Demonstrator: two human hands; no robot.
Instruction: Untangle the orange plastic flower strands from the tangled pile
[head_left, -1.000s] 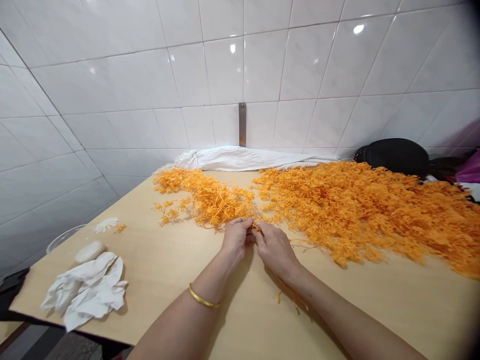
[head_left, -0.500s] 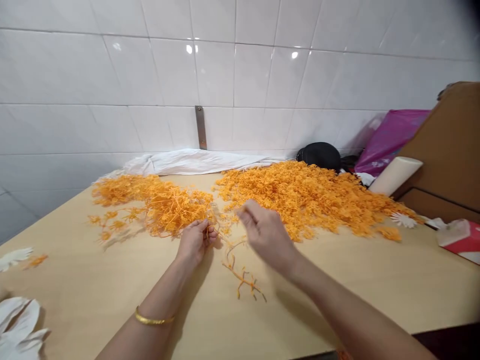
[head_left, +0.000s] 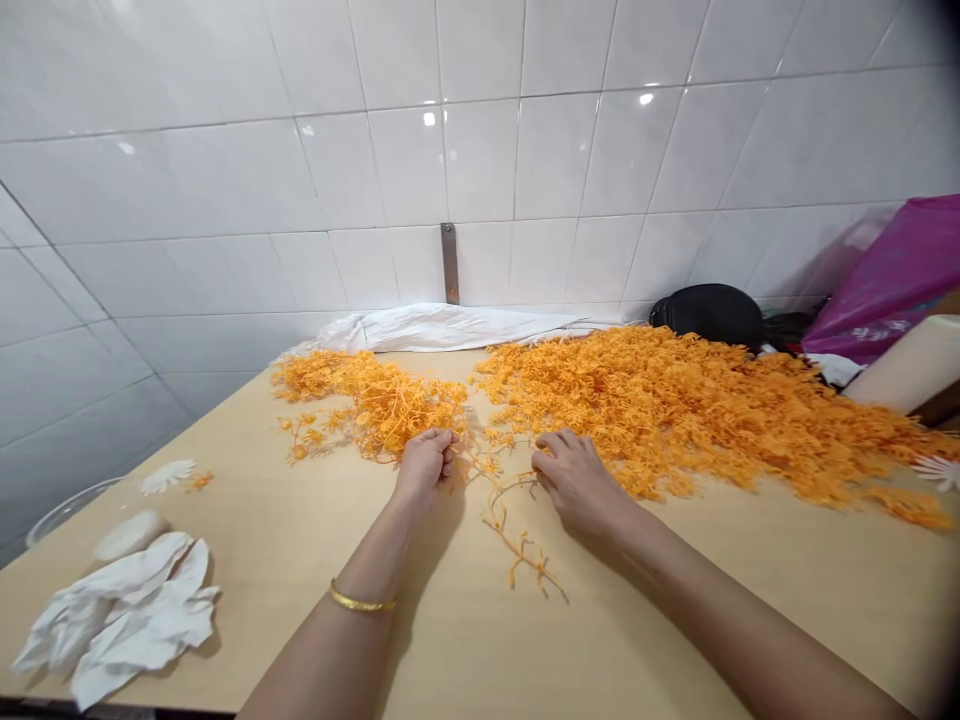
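Here I am, left hand (head_left: 424,465) closed at the fingertips, a thin orange stem (head_left: 469,457) running out of the pinch. My right hand (head_left: 576,478) is curled low by the near edge of the big orange heap (head_left: 675,405); whether those fingers grip anything, I can't tell. Between my hands, and trailing towards me, a loose sprig (head_left: 521,548) lies on the bare table (head_left: 315,590), its tip pointing away to the right.

Now the danger: these strands look thin and branched, so a hard tug could snap one or strip its little ends. The smaller orange bunch (head_left: 401,405) sits right beside my left knuckles, and its stems cross one another; pull sideways and I could drag several along in a knot. And that sprig lies so near my right wrist that a careless sweep of the forearm might catch it and bend it.
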